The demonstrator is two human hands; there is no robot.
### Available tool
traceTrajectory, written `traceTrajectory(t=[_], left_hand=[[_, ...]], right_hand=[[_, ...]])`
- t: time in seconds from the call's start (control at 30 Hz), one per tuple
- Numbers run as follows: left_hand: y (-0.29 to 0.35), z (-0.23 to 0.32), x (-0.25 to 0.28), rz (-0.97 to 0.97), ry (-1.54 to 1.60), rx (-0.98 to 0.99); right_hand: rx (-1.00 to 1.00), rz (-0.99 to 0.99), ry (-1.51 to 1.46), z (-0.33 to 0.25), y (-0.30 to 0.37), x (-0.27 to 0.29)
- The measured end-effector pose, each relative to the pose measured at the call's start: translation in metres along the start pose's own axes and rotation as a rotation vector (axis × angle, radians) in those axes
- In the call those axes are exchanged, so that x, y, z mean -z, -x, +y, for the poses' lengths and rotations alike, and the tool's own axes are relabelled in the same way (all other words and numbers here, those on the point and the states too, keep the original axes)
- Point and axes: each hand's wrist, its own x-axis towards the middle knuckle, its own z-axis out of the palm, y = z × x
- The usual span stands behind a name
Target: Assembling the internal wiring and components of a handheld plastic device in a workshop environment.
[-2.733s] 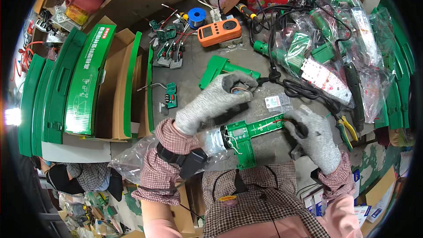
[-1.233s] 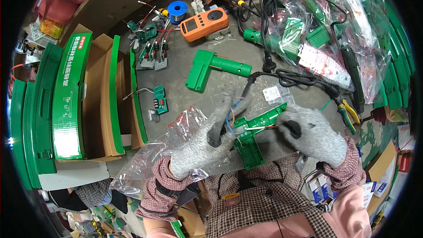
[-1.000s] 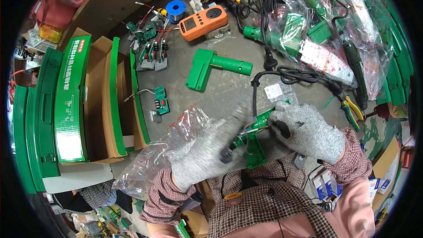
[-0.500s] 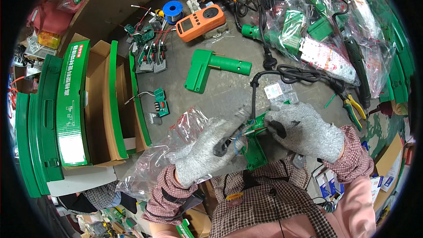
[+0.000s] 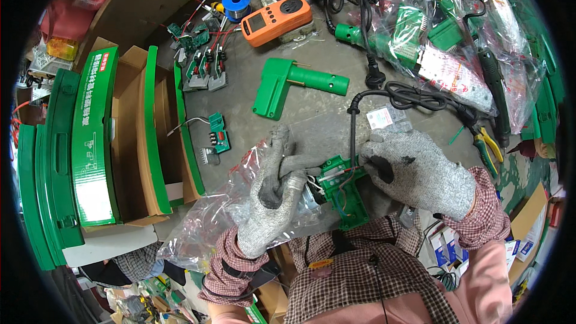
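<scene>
My right hand (image 5: 414, 171), in a grey glove, grips the end of an opened green plastic tool housing (image 5: 351, 204). Inside it lie red, white and blue wires and a small circuit board at the left side. A black power cord (image 5: 353, 135) runs into the housing from above. My left hand (image 5: 273, 183), gloved alike, is just left of the housing, its index finger pointing up and other fingers partly bent; no object shows in it. Beyond my hands lies another green T-shaped housing (image 5: 276, 90). Clear plastic wrap (image 5: 207, 222) lies under my left forearm.
Open green cartons (image 5: 96, 144) stand at left. Small circuit boards (image 5: 219, 135) lie near them. Farther back are a solder spool (image 5: 236, 6) and an orange meter (image 5: 273, 21). Bagged green parts (image 5: 444, 36), yellow-green pliers (image 5: 487, 150) and coiled cord (image 5: 414, 97) occupy the right side.
My left hand has drawn back left from the wires and its index finger has risen. The wires now lie lower inside the housing, which shows more fully. My right hand keeps its hold.
</scene>
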Motion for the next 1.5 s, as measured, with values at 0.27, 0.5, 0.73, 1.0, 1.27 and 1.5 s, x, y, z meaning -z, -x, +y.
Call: traceTrajectory(t=[0.27,0.5,0.73,1.0,1.27,1.5], left_hand=[[0.013,-0.010,-0.001,0.161,0.269,0.030],[0.041,-0.038,0.021,0.073,-0.849,-0.496],[0.057,-0.052,0.025,0.154,-0.708,-0.359],[0.054,-0.046,0.029,0.131,-0.632,-0.347],[0.050,-0.048,0.037,0.053,-0.517,-0.376],[0.046,-0.041,0.036,0.025,-0.527,-0.333]], right_hand=[[0.034,0.024,-0.092,-0.017,-0.015,-0.024],[0.185,0.017,0.231,-0.021,-0.019,-0.035],[0.159,-0.124,0.151,-0.019,-0.025,-0.029],[0.070,-0.309,0.379,-0.046,-0.030,-0.021],[0.139,-0.283,0.237,-0.024,-0.031,-0.025],[0.131,-0.222,0.204,-0.016,-0.025,-0.028]])
